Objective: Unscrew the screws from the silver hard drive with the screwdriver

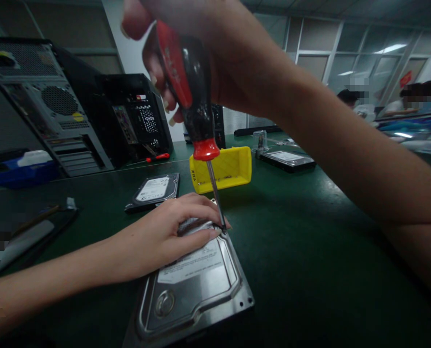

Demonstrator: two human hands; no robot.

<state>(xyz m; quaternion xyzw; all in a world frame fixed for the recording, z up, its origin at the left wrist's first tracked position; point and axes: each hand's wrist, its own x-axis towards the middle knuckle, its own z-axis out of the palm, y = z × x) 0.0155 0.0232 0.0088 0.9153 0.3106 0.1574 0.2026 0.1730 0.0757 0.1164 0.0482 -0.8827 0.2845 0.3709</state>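
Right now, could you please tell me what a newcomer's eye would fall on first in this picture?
Probably the red-and-black screwdriver in the right hand at upper centre, its tip down near an edge of the silver hard drive in the foreground. The left hand lies across that drive, and beyond it the bright yellow bin stands out against the green tabletop.
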